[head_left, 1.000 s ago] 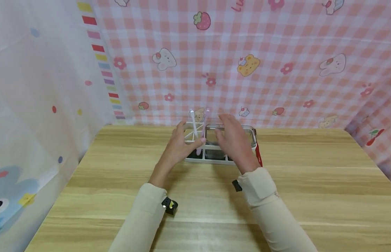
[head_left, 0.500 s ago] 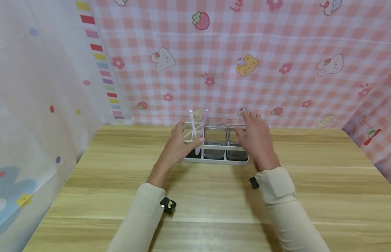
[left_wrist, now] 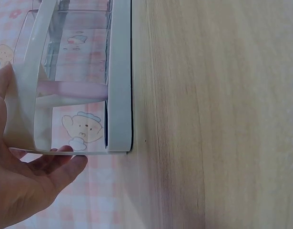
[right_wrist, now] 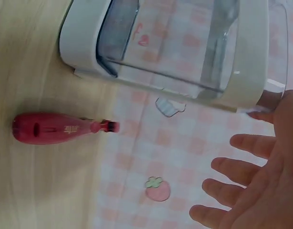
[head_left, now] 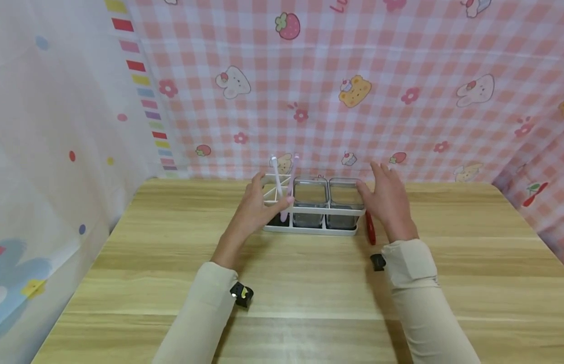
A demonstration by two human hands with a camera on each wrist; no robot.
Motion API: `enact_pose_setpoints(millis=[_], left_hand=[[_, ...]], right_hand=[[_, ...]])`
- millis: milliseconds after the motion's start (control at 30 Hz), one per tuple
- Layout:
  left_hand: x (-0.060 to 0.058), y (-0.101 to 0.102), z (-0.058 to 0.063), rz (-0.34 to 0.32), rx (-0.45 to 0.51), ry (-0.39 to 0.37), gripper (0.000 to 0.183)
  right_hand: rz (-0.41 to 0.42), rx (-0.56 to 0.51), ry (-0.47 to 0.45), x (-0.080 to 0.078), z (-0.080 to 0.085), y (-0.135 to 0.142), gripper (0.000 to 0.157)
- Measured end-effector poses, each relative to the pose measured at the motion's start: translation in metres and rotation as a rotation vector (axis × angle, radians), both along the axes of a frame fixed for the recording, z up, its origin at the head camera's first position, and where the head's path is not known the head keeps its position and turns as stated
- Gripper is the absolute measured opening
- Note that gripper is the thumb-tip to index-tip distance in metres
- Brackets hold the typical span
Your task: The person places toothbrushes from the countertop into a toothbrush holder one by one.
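A white toothbrush rack stands at the table's back edge. Two clear square cups, the middle cup and the right cup, sit in it. A white toothbrush and a pink toothbrush lean upright in its left compartment. My left hand grips the rack's left end, thumb in front and fingers around the side, as the left wrist view also shows. My right hand has its fingers spread at the right end. Its thumb is by the right cup's rim; contact is hard to tell.
A slender red object with a narrow, black-banded tip stands on the wooden table, right of the rack. Checked cloth hangs directly behind, and a white curtain is at the left.
My right hand has moved right, from over the cups to beyond the rack's right end, uncovering the right cup and the red object. My left hand stays on the rack.
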State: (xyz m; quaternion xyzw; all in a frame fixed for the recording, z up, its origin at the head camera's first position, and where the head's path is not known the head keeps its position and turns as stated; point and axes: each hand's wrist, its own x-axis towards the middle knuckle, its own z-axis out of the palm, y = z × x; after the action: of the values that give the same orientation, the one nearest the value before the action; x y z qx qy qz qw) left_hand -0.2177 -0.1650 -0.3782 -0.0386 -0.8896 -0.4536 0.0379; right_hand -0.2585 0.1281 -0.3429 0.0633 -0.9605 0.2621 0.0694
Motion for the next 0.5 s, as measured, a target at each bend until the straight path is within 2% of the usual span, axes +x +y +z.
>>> enact_pose_setpoints(millis=[267, 500], left_hand=[[-0.001, 0.000, -0.001, 0.005, -0.002, 0.000, 0.106], [0.000, 0.000, 0.000, 0.004, -0.002, -0.001, 0.105]], right_hand=[[-0.043, -0.062, -0.027, -0.005, -0.006, 0.009, 0.076], [-0.060, -0.074, -0.062, -0.009, -0.016, 0.014, 0.070]])
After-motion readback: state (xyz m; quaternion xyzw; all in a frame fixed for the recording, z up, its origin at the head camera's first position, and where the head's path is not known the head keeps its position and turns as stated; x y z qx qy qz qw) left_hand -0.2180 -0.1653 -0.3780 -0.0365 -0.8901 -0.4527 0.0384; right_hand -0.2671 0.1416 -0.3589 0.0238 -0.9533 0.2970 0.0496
